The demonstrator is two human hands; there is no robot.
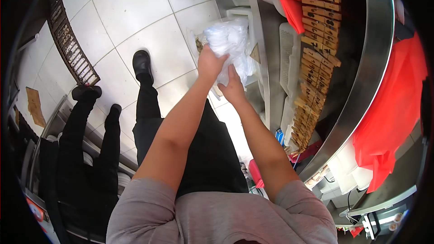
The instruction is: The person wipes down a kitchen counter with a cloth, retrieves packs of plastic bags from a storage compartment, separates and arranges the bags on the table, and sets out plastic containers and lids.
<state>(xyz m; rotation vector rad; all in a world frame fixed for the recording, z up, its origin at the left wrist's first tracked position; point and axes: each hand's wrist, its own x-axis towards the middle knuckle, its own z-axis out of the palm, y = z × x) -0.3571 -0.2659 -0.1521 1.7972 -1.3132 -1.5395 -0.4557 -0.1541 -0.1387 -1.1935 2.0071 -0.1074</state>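
Plastic bundle (235,34) is seen at 12 o'clock, low beside the steel post (267,68) and against a white tub (239,11); whether it is seated in the tub or raised over it cannot be told; its 7 o'clock edge is met by the left hand (211,65), its 6 o'clock edge by the right hand (233,88); left fingers are partly curled, thumb laid on the plastic, tips hidden, so how far it is closed cannot be told; right hand is set against the plastic, digits slightly apart, closure likewise not shown; two sides are probably used because thin, slippery film would slump from one; at 2 o'clock numbered wooden pegs (318,25) are lined up, presumably so the marks can be read; red plastic (389,108) is draped at 3 o'clock, likely for easy reach; another person's leg (74,129) is seen at 8 o'clock, well apart from the bundle.
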